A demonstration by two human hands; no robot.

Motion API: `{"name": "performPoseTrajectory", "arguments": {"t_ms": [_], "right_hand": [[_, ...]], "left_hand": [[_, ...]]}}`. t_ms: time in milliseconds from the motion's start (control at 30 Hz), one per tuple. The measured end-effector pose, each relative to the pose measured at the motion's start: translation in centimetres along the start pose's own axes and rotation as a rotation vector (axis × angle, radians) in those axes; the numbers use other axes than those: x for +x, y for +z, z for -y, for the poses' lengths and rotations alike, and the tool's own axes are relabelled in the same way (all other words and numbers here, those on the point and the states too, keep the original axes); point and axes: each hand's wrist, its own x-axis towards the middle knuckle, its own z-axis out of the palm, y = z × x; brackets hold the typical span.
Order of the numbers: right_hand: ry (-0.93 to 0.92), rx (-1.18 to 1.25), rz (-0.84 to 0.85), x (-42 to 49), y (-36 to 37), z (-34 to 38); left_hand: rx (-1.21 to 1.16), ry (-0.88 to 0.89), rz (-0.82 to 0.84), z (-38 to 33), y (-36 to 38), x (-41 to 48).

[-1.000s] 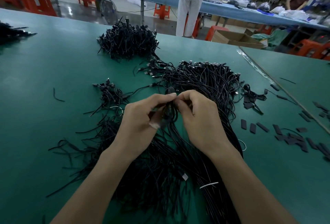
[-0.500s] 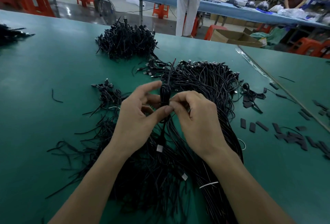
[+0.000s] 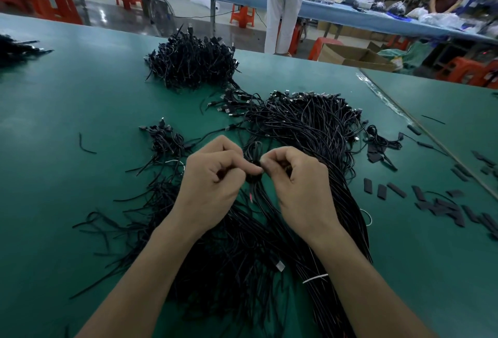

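Observation:
Both hands meet over a green table (image 3: 80, 89), working on one small coiled black cable (image 3: 254, 154). My left hand (image 3: 213, 181) has its fingers curled and pinches the coil's waist from the left. My right hand (image 3: 299, 184) pinches the same spot from the right, fingers curled too. The coil's loop stands up between the fingertips and its loose ends hang down toward me. Under and around my hands lies a large spread of loose black cables (image 3: 310, 132) with plugs at their far ends.
A heap of coiled black cables (image 3: 191, 62) sits farther back, a smaller cluster (image 3: 164, 138) lies left of my hands. Several short black strips (image 3: 442, 202) are scattered at the right. A person in white trousers (image 3: 285, 6) stands beyond the table.
The cable stood tall between open left fingers before; now both hands have curled tight around its middle, and the loop is folded down short.

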Motion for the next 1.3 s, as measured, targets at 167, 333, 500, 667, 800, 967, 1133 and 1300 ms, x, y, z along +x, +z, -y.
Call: {"name": "performPoseTrajectory", "arguments": {"t_ms": [167, 333, 500, 667, 800, 967, 1133, 1300], "right_hand": [[-0.078, -0.056, -0.066, 0.0, 0.0, 0.1], [-0.202, -0.129, -0.079, 0.0, -0.3, 0.1], [-0.233, -0.154, -0.080, -0.3, 0.3, 0.2], [-0.248, -0.148, -0.111, -0.5, 0.4, 0.0], [-0.307, -0.165, -0.150, -0.2, 0.1, 0.1], [-0.331, -0.157, -0.157, -0.2, 0.0, 0.0], [-0.364, -0.152, -0.123, -0.3, 0.0, -0.5], [-0.257, -0.101, -0.146, -0.3, -0.2, -1.1]], "left_hand": [[-0.001, -0.038, 0.033, -0.2, 0.0, -0.1], [-0.037, -0.104, 0.090, 0.3, 0.1, -0.2], [-0.029, -0.190, 0.043, 0.2, 0.4, -0.2], [-0.046, -0.241, 0.082, -0.2, 0.4, -0.1], [-0.366, -0.361, 0.073, -0.5, 0.7, 0.0], [-0.789, -0.660, 0.100, -0.8, 0.5, 0.4], [-0.800, -0.830, 0.088, -1.0, 0.5, 0.5], [-0.753, -0.717, 0.116, -1.1, 0.6, 0.4]]}}
